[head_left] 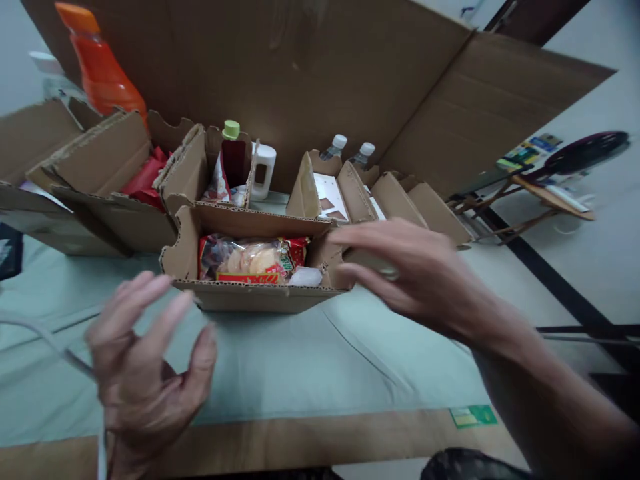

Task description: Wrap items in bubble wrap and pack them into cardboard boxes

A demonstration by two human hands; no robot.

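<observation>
Left hand (147, 360) hovers empty, near left; right hand (400, 267) is at the box (265, 298), right side, can't tell if gripping!

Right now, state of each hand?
Left hand: open, holding nothing.
Right hand: open, thumb and fingers apart at the snack box's right end; contact can't be told.

An orange bottle (107, 73) stands back left — green card (473, 416) (flat) front right.
</observation>
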